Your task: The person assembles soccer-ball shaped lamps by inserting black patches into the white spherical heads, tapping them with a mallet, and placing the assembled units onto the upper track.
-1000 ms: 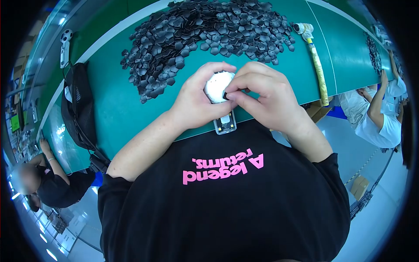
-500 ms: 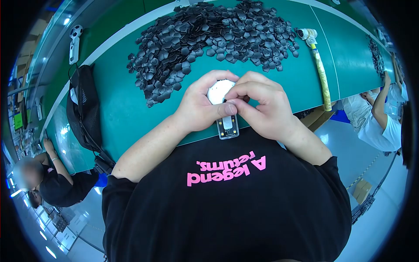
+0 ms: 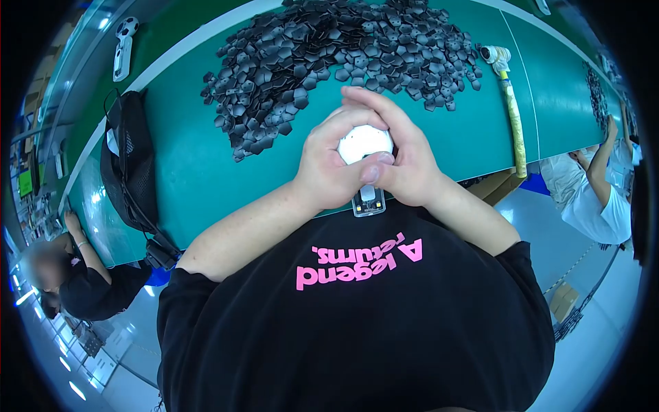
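Note:
Both hands are wrapped round a white rounded piece (image 3: 364, 142) near the table's front edge. My left hand (image 3: 329, 161) curls its fingers over the far left side of the piece. My right hand (image 3: 410, 154) closes on its right side, fingers over the far rim. Both thumbs press together at the near side, where a small dark part shows only partly. Below the thumbs a clear-cased section with a circuit board (image 3: 369, 202) sticks out toward my body. Beyond the hands lies a large heap of dark pentagonal pieces (image 3: 302, 58).
On the green table (image 3: 178, 137), a yellow-handled hammer with a wrapped head (image 3: 513, 123) lies to the right. A black mesh bag (image 3: 127, 158) and a white device with a ball-shaped end (image 3: 122, 58) are at left. Co-workers (image 3: 89, 281) sit on both sides.
My right hand has gone from pinching at the piece's near right side to wrapping round it, fingers stretched over the far rim. The thumbs now press together.

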